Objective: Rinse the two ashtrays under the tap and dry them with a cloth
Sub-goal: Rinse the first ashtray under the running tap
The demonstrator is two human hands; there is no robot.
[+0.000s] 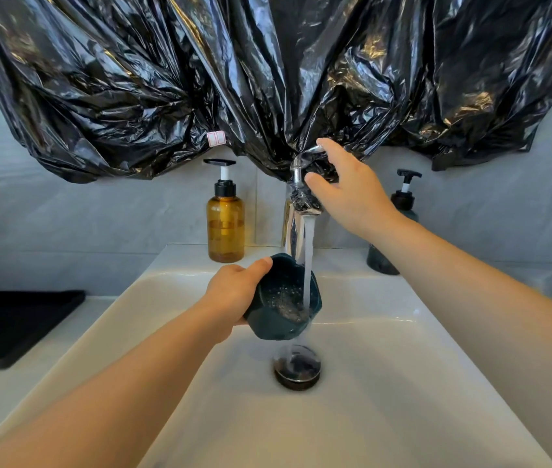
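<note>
Presumably stiff, breakable and slick when wet, the dark ashtray looked safest held by its outer wall; the left hand gripped it so, tilted under the stream above the sink, while the right hand rested, fingers loosely straight, on the tap lever

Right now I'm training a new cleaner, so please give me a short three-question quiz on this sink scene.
1. True or false: the tap is off.
2. The right hand touches: A the amber bottle, B the tap, C the drain.
3. Fill in: the dark ashtray is gripped by the ____ hand.
Key: 1 false, water runs into the ashtray; 2 B; 3 the left hand.
</note>
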